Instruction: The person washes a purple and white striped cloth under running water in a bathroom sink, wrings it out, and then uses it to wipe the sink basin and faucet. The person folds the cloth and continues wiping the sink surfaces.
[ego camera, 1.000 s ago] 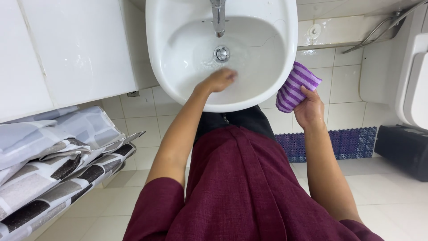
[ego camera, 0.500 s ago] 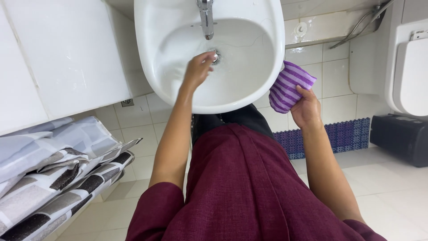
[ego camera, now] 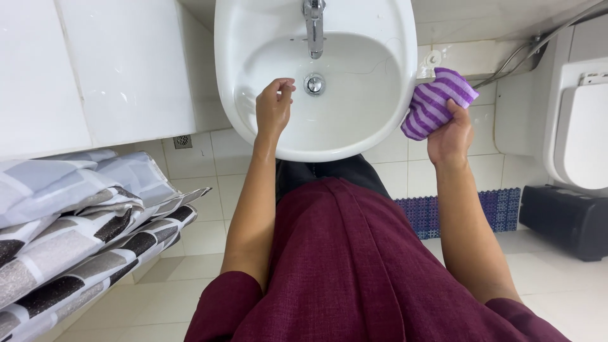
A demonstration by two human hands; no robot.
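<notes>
Partly hidden: striped cloth (ego camera: 436, 101) bunched in right hand (ego camera: 451, 136), sink (ego camera: 380, 136) rim behind.

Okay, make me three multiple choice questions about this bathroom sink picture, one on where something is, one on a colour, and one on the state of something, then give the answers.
1. Where is the left hand?
A. inside the white ceramic sink basin, near the round metal drain
B. on the floor
C. on the tap

2. What colour is the striped cloth in the right hand?
A. green
B. purple with lighter stripes
C. plain black

3. What is the state of the chrome tap?
A. gushing water
B. broken off
C. no water seen running

Answers: 1 A, fingers hang over the bowl beside the drain. 2 B, purple bands show. 3 C, no stream below the spout.
</notes>
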